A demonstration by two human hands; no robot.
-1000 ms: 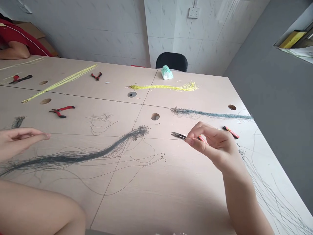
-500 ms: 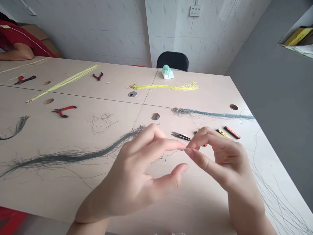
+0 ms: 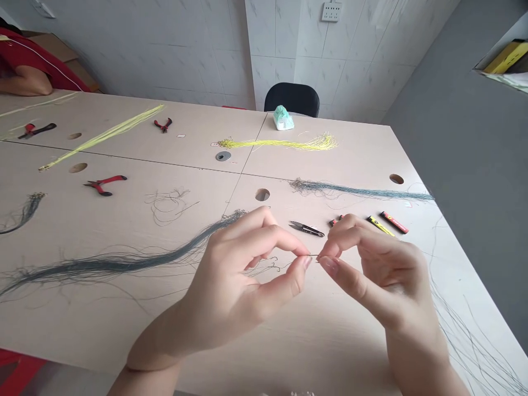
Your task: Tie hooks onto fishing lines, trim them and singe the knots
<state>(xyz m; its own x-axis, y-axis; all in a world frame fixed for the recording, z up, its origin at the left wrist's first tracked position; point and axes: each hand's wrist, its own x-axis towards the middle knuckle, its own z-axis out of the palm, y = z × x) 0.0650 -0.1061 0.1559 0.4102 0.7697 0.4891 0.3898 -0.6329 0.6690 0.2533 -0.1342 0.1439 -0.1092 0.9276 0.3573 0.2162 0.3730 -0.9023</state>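
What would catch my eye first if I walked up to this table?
Probably the two bare hands front and center: the left hand and the right hand pinch a thin strand between them. Next, the bright yellow bundle lying across the table's far half, then the long dark bundle stretching off to the left.

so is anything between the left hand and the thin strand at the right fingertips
Nothing visible: the thin strand shows bare in the small gap between left hand and right hand, and the black snips lie beyond, not between.
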